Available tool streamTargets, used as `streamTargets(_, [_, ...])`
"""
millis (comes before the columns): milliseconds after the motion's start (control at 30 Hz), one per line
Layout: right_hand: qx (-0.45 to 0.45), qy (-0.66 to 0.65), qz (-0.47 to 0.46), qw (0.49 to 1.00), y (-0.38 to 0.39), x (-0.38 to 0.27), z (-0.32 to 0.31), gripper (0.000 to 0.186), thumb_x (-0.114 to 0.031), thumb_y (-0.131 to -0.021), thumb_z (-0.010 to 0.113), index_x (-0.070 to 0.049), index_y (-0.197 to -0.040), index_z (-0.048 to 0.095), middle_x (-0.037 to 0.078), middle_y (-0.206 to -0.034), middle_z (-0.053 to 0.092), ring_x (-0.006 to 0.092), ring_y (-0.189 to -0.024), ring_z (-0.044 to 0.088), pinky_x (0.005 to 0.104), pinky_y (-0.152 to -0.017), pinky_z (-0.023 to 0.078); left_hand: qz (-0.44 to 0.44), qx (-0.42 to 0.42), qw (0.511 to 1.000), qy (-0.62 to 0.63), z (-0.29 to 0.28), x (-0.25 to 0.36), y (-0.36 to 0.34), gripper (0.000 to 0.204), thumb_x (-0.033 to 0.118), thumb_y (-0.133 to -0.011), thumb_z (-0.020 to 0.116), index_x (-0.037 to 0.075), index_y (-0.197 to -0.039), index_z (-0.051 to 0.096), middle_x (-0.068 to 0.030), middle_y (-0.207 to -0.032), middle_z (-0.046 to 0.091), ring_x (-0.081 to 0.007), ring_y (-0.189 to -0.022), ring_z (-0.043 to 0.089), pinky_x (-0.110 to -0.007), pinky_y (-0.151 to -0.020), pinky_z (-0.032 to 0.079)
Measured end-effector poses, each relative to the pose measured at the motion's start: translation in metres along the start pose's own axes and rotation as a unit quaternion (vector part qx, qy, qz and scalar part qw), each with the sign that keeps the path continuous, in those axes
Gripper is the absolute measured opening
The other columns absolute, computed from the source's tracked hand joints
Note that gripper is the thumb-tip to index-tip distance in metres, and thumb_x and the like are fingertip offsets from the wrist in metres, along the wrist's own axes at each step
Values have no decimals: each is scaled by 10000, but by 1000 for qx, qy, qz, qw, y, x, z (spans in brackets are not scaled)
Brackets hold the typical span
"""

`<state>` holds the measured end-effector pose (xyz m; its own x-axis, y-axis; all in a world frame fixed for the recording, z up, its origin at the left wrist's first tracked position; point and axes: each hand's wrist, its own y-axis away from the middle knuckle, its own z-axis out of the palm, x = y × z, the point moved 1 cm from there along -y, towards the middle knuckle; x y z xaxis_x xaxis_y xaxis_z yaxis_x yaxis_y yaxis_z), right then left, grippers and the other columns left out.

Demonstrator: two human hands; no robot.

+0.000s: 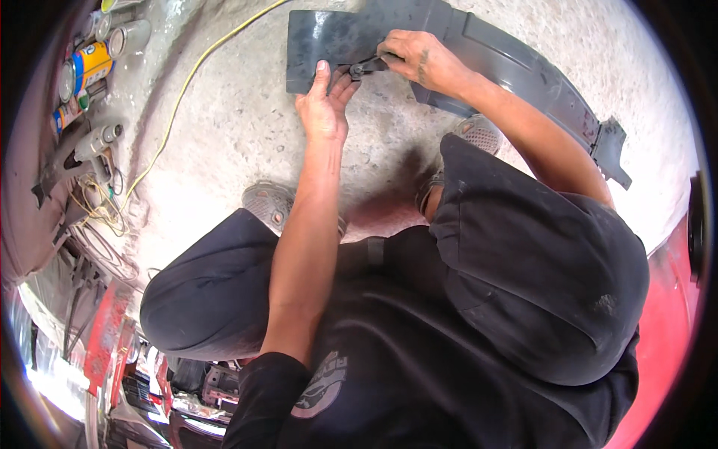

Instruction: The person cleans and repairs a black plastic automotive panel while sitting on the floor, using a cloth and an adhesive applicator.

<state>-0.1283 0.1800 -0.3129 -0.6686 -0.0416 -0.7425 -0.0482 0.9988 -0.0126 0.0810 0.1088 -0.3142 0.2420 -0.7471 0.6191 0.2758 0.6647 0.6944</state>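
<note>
Containers, well left of the dark panel (516, 63): at least three cans counted, one yellow-and-blue (93, 66), one pale (129, 39), one partly hidden; contents cannot be made out. Also left of the panel: one grey pistol-shaped tool (97, 146) and one yellow cable (187, 82). Two perforated shoes (268, 203) are seen on the panel's near side.

One panel, set over the pale floor (224, 112) beyond the knees: dark grey, curved, smudged, glossy in streaks, with a flat left end and stepped outer edge. One small dark piece (366, 68) is held at the panel's near edge, closed upon by the fingers of the right hand (422, 60). The left hand (325, 112) is placed beside it, thumb raised, fingers loosely curled; whether anything is gripped there cannot be told
</note>
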Motion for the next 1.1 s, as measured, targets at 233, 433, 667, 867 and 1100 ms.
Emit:
streamTargets(233, [8, 20, -13, 1000, 6, -10, -6, 206, -87, -889, 684, 20, -1063, 654, 164, -947, 620, 380, -893, 645, 445, -786, 532, 18, 14, 999, 33, 3, -3, -5, 521, 265, -986, 734, -112, -1278, 523, -311, -1195, 649, -409, -1064, 700, -497, -831, 622])
streamTargets(433, [-8, 21, 8, 1000, 14, -7, 3, 185, -95, -886, 708, 0, -1035, 651, 137, -974, 618, 356, -944, 653, 454, -836, 550, -11, 25, 1000, 5, 6, -2, -3, 507, 283, -1011, 692, -78, -1299, 483, -269, -1185, 645, -372, -1112, 678, -488, -906, 609])
streamTargets(667, [-11, 39, 16, 999, 14, -7, 7, 204, -98, -877, 718, -8, -1039, 631, 138, -994, 616, 360, -955, 653, 456, -823, 553, -27, 49, 998, 3, 9, 1, -2, 485, 276, -1004, 693, -52, -1289, 479, -270, -1152, 651, -363, -1074, 686, -475, -847, 615])
streamTargets(867, [2, 46, 14, 999, 17, -12, 6, 218, -125, -873, 734, -8, -1036, 647, 132, -989, 617, 352, -946, 658, 455, -819, 558, -50, 79, 996, -10, 15, 7, -4, 490, 238, -1007, 666, -62, -1336, 462, -259, -1176, 616, -394, -1148, 649, -550, -912, 596])
streamTargets(1100, [12, 11, 49, 999, 14, -13, 8, 241, -123, -870, 734, -5, -1073, 677, 128, -1006, 656, 338, -959, 672, 435, -833, 568, -61, 64, 995, 49, 11, 6, -4, 569, 213, -987, 710, -122, -1344, 420, -304, -1285, 539, -456, -1198, 595, -630, -958, 573])
